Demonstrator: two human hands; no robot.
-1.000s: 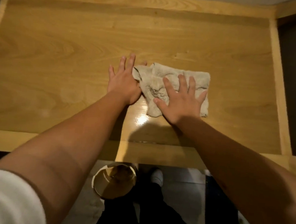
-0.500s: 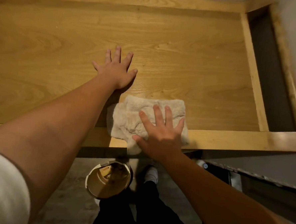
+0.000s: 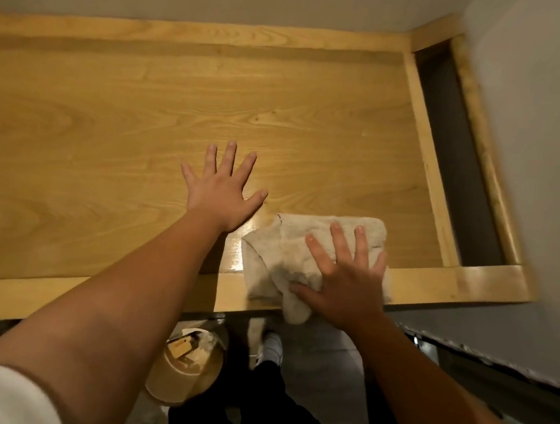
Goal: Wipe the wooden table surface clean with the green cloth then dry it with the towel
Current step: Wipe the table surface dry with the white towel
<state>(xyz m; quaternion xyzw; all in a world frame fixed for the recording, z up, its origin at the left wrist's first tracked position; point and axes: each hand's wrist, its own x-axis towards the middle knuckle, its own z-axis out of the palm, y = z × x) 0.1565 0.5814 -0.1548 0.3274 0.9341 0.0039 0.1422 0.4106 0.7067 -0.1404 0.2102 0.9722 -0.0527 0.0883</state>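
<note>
The desk (image 3: pixel 146 121) is a wooden surface with a raised lighter border; it fills the upper and middle part of the frame. A dark recessed slot (image 3: pixel 455 163) runs along its right side, between two border strips.

The left hand (image 3: pixel 222 192) lies flat on the desk surface at frame centre, palm down, fingers straight and spread wide. It holds nothing.

The right hand (image 3: pixel 343 274) presses palm down on the towel (image 3: pixel 279 254) at lower right of centre. Its fingers are straight and spread, resting on the cloth without curling round it.

The towel is a beige, crumpled cloth. It lies partly on the desk surface and partly across the near border strip; one corner hangs over the near edge. The towel sits just beside the left hand, apart from it.

A glossy patch (image 3: pixel 235 251) shows on the desk, just left of the towel.

Below the desk edge, at lower centre, a round bucket (image 3: pixel 183 369) stands on the floor beside a white shoe (image 3: pixel 272 347).
</note>
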